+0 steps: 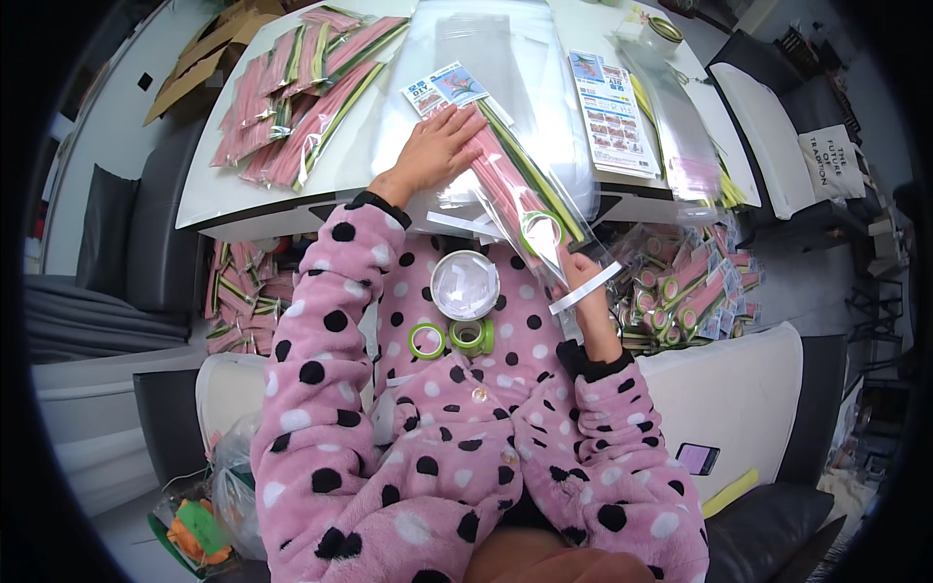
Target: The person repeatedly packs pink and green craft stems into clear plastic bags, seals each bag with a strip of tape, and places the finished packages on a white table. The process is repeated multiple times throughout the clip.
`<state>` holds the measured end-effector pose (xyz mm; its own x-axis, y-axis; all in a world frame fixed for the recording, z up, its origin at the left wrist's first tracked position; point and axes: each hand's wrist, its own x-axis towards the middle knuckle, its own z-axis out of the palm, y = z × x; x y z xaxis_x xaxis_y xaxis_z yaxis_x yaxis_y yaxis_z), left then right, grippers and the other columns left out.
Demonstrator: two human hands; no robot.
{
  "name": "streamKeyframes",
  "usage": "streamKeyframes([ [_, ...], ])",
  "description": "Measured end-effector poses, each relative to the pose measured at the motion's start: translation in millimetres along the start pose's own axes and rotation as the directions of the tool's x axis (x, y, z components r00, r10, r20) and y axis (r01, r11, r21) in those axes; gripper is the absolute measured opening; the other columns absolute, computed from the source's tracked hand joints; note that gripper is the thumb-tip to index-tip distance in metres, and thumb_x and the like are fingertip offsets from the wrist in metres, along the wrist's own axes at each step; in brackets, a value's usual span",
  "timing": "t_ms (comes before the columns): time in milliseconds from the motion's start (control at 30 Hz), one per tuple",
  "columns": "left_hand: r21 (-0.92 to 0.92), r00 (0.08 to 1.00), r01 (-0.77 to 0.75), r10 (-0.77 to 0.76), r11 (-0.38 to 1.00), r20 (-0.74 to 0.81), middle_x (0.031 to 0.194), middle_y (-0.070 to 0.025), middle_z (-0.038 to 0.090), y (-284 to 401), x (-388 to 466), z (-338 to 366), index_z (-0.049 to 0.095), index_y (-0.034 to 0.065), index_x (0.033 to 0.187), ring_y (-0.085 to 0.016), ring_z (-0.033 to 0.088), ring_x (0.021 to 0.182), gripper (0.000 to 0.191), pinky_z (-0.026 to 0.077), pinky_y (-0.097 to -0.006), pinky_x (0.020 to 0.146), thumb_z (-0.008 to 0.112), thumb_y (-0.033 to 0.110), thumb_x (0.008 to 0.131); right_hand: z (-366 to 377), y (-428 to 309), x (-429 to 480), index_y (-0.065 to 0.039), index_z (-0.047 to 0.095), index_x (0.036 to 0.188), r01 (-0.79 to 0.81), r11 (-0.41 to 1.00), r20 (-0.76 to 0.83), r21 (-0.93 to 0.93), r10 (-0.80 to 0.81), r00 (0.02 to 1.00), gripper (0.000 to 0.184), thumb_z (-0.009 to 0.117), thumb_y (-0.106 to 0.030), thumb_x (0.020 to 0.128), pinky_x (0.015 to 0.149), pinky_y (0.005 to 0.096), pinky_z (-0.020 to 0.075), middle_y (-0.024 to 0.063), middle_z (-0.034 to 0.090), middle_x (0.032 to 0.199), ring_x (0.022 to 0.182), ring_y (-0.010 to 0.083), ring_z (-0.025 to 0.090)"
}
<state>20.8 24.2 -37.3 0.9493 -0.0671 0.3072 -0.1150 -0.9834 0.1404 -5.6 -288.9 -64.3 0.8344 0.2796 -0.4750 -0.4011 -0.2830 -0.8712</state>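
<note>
A clear plastic bag (514, 211) slants from the table's front edge towards my lap. Inside it show pink chenille stems (503, 175), green and yellow stems (543, 171), a green-rimmed tape roll (542, 232) and a printed card (446, 89) at the far end. My left hand (437, 149) lies on top of the bag near the card, fingers slightly spread. At the near end, my right hand (587, 288) pinches the bag; its fingertips are partly hidden. A white strip (587, 288) crosses in front of that hand. Loose white strips (466, 223) lie beneath the bag.
Filled packets (306, 95) cover the table's left. Flat clear bags (408, 138), printed sheets (612, 116) and a glass jar (663, 30) are also there. A white tub (465, 284) and tape rolls (470, 337) rest in my lap. Finished packets (692, 284) pile below right.
</note>
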Motion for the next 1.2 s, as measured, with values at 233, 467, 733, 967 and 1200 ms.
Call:
streamKeyframes([
  [233,-0.377,0.997,0.030,-0.052,0.926,-0.048,0.147,-0.0082,0.030,-6,1,-16,0.035,0.0135,0.140,-0.028,0.027,0.135,0.052,0.025,-0.0384,0.108,0.043,0.038,0.095,18,-47,-17,0.003,0.063,0.091,0.482,0.858,-0.034,0.174,-0.484,0.874,0.016,0.067,-0.010,0.082,0.053,0.0227,0.0458,0.0044,0.065,0.082,0.065,0.0090,0.059],
  [467,-0.840,0.828,0.136,-0.405,-0.525,0.387,0.129,-0.0214,0.048,32,-72,-67,0.038,-0.0102,0.129,-0.031,0.044,0.124,0.056,0.037,-0.0398,0.103,0.032,0.037,0.099,58,-129,-18,-0.003,0.058,0.091,0.684,-0.430,0.543,-0.589,-0.837,-0.059,0.024,0.061,-0.007,0.067,0.061,0.0299,0.0456,0.0070,0.055,0.084,0.073,0.0212,0.057],
  [733,-0.574,0.700,0.100,-0.353,-0.813,0.621,0.123,-0.0265,0.049,81,-167,-49,0.041,-0.0119,0.122,-0.031,0.052,0.113,0.054,0.043,-0.0400,0.099,0.038,0.035,0.098,112,-96,-8,-0.007,0.056,0.085,0.828,-0.248,0.624,-0.503,-0.767,0.150,0.019,0.064,-0.010,0.068,0.059,0.0305,0.0464,0.0053,0.051,0.081,0.077,0.0212,0.056],
  [967,-0.585,0.702,0.057,-0.384,-0.809,0.600,0.110,-0.0203,0.058,84,-179,-39,0.051,-0.0078,0.111,-0.030,0.055,0.109,0.044,0.042,-0.0428,0.098,0.038,0.031,0.098,133,-76,-22,-0.006,0.057,0.089,0.932,0.140,0.729,-0.333,-0.589,0.349,0.017,0.066,-0.012,0.075,0.062,0.0363,0.0497,0.0079,0.059,0.085,0.075,0.0264,0.063],
  [1200,-0.562,0.771,0.083,-0.305,-0.823,0.560,0.100,-0.0120,0.061,75,-184,-27,0.058,-0.0037,0.101,-0.021,0.056,0.098,0.042,0.044,-0.0355,0.091,0.042,0.035,0.097,144,-75,-25,-0.006,0.054,0.083,0.942,-0.030,0.785,-0.334,-0.563,0.260,0.011,0.062,-0.010,0.076,0.056,0.0391,0.0477,0.0081,0.058,0.084,0.069,0.0300,0.061],
])
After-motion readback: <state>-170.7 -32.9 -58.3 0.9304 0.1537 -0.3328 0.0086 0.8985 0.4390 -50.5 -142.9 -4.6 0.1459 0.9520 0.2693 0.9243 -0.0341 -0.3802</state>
